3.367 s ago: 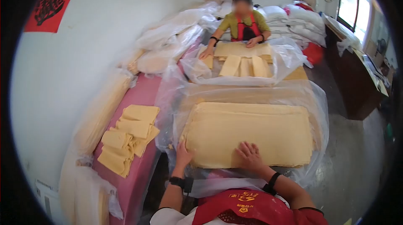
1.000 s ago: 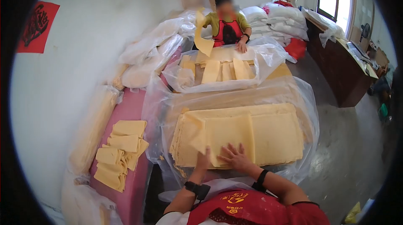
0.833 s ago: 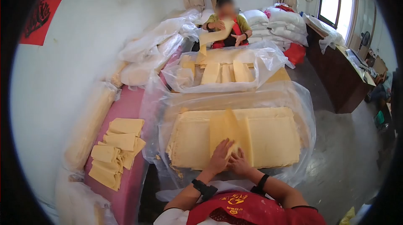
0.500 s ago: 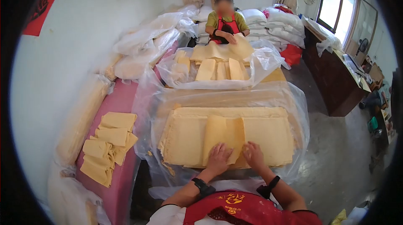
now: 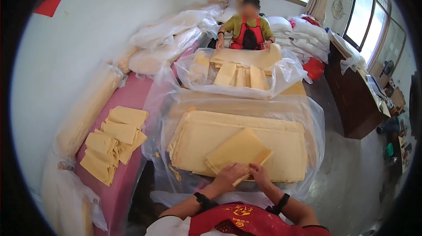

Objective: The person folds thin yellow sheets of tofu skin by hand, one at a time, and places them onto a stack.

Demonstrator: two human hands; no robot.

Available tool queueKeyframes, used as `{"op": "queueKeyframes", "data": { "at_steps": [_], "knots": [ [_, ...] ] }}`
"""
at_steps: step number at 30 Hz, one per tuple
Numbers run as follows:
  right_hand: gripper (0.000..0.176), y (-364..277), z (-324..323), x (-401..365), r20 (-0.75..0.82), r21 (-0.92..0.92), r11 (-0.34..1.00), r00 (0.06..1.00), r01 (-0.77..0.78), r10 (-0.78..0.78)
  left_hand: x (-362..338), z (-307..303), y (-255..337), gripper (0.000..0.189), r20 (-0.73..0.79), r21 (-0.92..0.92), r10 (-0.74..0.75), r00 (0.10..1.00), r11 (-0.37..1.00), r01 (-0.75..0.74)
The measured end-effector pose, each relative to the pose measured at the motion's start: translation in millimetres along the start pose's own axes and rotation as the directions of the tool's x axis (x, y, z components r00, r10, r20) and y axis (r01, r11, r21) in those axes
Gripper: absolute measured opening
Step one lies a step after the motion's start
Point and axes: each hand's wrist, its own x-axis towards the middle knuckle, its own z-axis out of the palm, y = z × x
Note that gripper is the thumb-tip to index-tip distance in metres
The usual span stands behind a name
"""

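Pinching the near end of a folded yellow sheet [image 5: 239, 150] at lower centre, the left hand [image 5: 227, 176] and right hand [image 5: 260, 174] both grasp it. It lies askew on the sheet stack [image 5: 288, 148]. Advisable: keep the layers aligned and lift level, without dragging the stack.

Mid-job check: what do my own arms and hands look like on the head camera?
Both hands, left hand and right hand, are bare, no gloves. Each wrist carries a black band: the left wristband looks like a watch, the right wristband is plainer. Forearms are uncovered; a white sleeve shows at the left shoulder, beside a red apron with gold print.
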Motion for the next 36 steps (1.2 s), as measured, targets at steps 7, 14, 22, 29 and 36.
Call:
{"op": "queueKeyframes", "data": {
  "at_steps": [7, 14, 22, 29, 36],
  "knots": [
    [0.056, -71, 10, -8, 0.125, -0.115, 0.918, 0.923, 0.379, -0.365, -27, 15, -46, 0.035, 0.37, -0.835, -0.758, 0.536, -0.018, 0.55],
    [0.058, -35, 43, 58, 0.295, -0.82, 0.17, 0.658, 0.547, -0.693, -17, 16, -53, 0.039, 0.37, -0.917, -0.702, 0.608, -0.383, 0.115],
    [0.058, -26, 26, 82, 0.281, -0.803, 0.275, 0.744, 0.528, -0.606, -5, 4, -73, 0.021, -0.259, -0.002, -0.565, 0.784, 0.812, 0.584],
    [0.059, -21, -11, 103, 0.12, -0.912, 0.263, 0.819, 0.314, -0.561, 23, -22, -89, 0.028, 0.232, -0.221, -0.645, 0.728, 0.694, 0.685],
    [0.06, -15, -13, 89, 0.118, -0.877, 0.335, 0.831, 0.344, -0.543, -12, -63, -83, 0.026, 0.159, -0.626, -0.516, 0.842, 0.606, 0.49]
  ]
}}
